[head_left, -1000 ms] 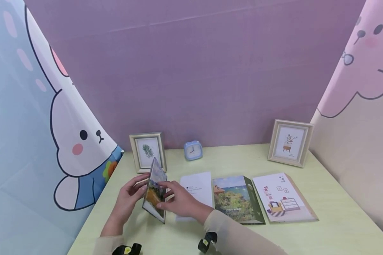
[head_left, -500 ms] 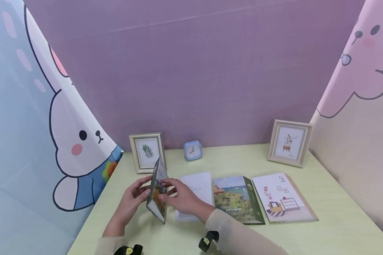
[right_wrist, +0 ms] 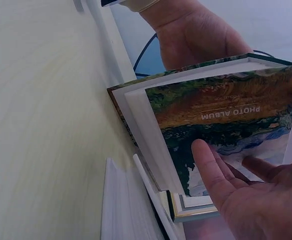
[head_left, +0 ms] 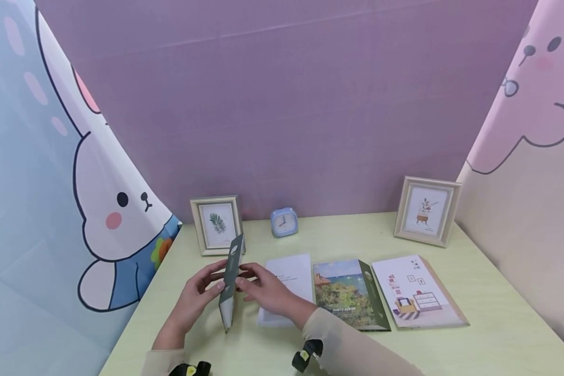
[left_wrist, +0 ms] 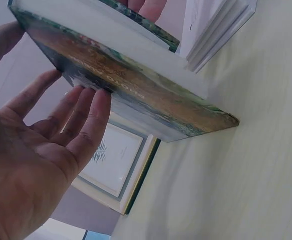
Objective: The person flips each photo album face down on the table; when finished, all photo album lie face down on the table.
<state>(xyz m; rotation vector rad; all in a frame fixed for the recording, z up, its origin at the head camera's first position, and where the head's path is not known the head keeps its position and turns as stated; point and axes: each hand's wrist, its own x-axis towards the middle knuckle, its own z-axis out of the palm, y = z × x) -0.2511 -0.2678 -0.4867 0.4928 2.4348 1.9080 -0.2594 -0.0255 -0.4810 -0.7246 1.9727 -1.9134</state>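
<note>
A photo album (head_left: 231, 284) stands upright between my two hands, its dark green spine turned toward me. On its left side, my left hand (head_left: 192, 300) grips it, with fingertips against the painted cover (left_wrist: 130, 87) in the left wrist view. My right hand (head_left: 274, 297) holds the opposite side. In the right wrist view the fingers (right_wrist: 208, 167) lie on the other cover, which shows the printed words PHOTO ALBUM. The album's lower end is close to the tabletop; whether it touches is hard to tell.
A white book (head_left: 291, 271), another photo album (head_left: 340, 290) and a book with a furniture drawing (head_left: 415, 295) lie in a row rightward. Behind stand a leaf-print frame (head_left: 216, 224), a blue alarm clock (head_left: 284, 222) and a plant-print frame (head_left: 427, 211).
The album has turned between my hands, so its painted cover has swung out of the head view and the green spine now faces me. Both hands have stayed around it.
</note>
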